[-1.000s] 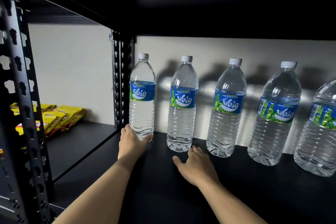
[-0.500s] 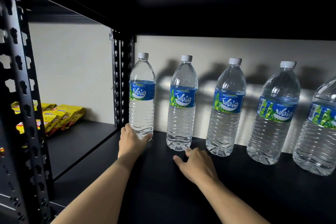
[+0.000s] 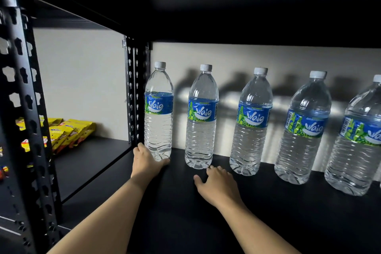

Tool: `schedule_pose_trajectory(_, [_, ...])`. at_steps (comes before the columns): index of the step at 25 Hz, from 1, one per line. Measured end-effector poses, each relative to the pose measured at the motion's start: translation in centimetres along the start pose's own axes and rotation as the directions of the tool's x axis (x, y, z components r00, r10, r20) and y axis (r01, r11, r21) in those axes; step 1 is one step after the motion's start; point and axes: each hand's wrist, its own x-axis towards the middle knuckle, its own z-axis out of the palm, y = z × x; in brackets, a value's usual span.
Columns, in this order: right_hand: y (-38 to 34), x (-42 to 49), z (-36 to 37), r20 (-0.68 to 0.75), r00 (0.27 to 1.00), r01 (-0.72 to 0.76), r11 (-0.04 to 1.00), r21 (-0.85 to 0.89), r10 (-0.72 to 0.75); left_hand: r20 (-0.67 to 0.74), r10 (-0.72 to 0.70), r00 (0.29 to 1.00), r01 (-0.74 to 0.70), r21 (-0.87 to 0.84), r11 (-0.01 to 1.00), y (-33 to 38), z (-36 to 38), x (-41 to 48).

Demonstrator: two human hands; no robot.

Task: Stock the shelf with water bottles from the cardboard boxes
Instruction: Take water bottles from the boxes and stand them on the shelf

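5 water bottles [image 3: 253,121] stand along the shelf [image 3: 268,216]. The left hand [image 3: 145,164] grips the leftmost bottle [image 3: 158,113] at its base; the right hand [image 3: 218,186] rests just before the 2nd bottle [image 3: 201,117].

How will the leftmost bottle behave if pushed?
The leftmost bottle looks full and capped, so likely heavy and firm. Tall and narrow-based, it may tip if pushed high; low, by the left hand, it should slide.
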Motion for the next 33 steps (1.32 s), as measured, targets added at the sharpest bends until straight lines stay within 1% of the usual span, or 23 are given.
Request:
schedule_pose_trajectory(3, [-0.2,-0.5,-0.4,-0.047,0.999,-0.006,1.0,0.001,0.006,0.033,-0.012,0.999,0.011,0.031,0.999,0.1,-0.9,-1.5])
schedule_pose_trajectory(5, [-0.6,-1.2,-1.2,-0.087,0.996,0.022,1.0,-0.022,-0.024,0.018,-0.012,1.0,0.011,0.024,1.0,0.3,-1.5,-3.1])
schedule_pose_trajectory(7, [-0.9,-2.0,-1.8,-0.106,0.992,0.055,0.996,-0.065,-0.062,-0.024,-0.061,0.998,0.06,-0.023,0.998,0.2,-2.4,-4.9])
schedule_pose_trajectory(9, [-0.8,-2.9,-2.1,-0.069,0.994,0.083,0.995,-0.06,-0.087,-0.064,-0.089,0.994,0.081,-0.111,0.991,0.3,-3.5,-7.2])
schedule_pose_trajectory(11, [-0.2,-4.1,-2.2,0.015,0.995,0.103,0.995,-0.004,-0.103,-0.035,-0.038,0.999,0.032,-0.157,0.987,0.9,-5.1,-10.0])
schedule_pose_trajectory(13, [0.8,-6.3,-2.5,0.094,0.987,0.124,0.991,0.043,-0.128,0.016,0.043,0.999,-0.04,-0.156,0.987,1.4,-6.6,-13.1])
schedule_pose_trajectory(16, [2.6,-10.7,-3.4,0.123,0.983,0.127,0.987,0.097,-0.139,0.075,0.191,0.979,-0.18,-0.132,0.975,0.9,-8.3,-18.2])
schedule_pose_trajectory(18, [3.2,-14.3,-4.6,0.079,0.986,0.136,0.984,0.116,-0.145,0.101,0.265,0.959,-0.256,-0.101,0.962,-0.2,-9.7,-22.0])
schedule_pose_trajectory(20, [2.9,-17.9,-5.1,-0.032,0.988,0.154,0.978,0.142,-0.151,0.102,0.297,0.949,-0.292,-0.063,0.954,-2.1,-11.0,-25.7])
schedule_pose_trajectory(21, [2.6,-19.8,-5.1,-0.118,0.984,0.154,0.969,0.191,-0.134,0.104,0.281,0.954,-0.278,-0.039,0.96,-3.4,-11.6,-27.3])
schedule_pose_trajectory(22, [2.0,-21.8,-4.8,-0.212,0.97,0.17,0.952,0.253,-0.117,0.119,0.236,0.964,-0.238,0.002,0.971,-4.9,-12.2,-28.9])
schedule_pose_trajectory(24, [0.4,-25.1,-3.7,-0.346,0.933,0.219,0.918,0.33,-0.098,0.145,0.071,0.987,-0.089,0.12,0.989,-7.9,-12.8,-30.7])
schedule_pose_trajectory(25, [-0.6,-26.5,-2.9,-0.377,0.921,0.238,0.908,0.346,-0.097,0.146,-0.045,0.988,0.021,0.162,0.986,-9.4,-13.0,-31.1])
schedule_pose_trajectory(26, [-1.7,-27.6,-2.0,-0.363,0.926,0.248,0.897,0.367,-0.108,0.134,-0.169,0.976,0.148,0.158,0.976,-10.5,-13.3,-31.3])
schedule_pose_trajectory(27, [-3.0,-28.5,-1.0,-0.291,0.948,0.244,0.878,0.412,-0.127,0.112,-0.283,0.953,0.268,0.13,0.955,-11.9,-13.7,-31.4])
schedule_pose_trajectory(28, [-4.0,-29.0,0.3,-0.185,0.97,0.23,0.857,0.461,-0.161,0.095,-0.373,0.923,0.364,0.104,0.926,-13.0,-14.0,-31.5])
schedule_pose_trajectory(29, [-4.9,-29.2,1.7,-0.071,0.974,0.22,0.841,0.495,-0.213,0.079,-0.449,0.89,0.442,0.092,0.892,-14.0,-14.3,-31.6])
schedule_pose_trajectory(31, [-6.4,-29.5,4.4,0.095,0.939,0.24,0.829,0.505,-0.33,0.042,-0.579,0.814,0.575,0.086,0.814,-16.1,-14.6,-32.1])
schedule_pose_trajectory(33, [-7.8,-29.6,7.0,0.277,0.876,0.226,0.844,0.486,-0.394,-0.01,-0.722,0.692,0.721,0.05,0.691,-18.1,-14.3,-33.3])
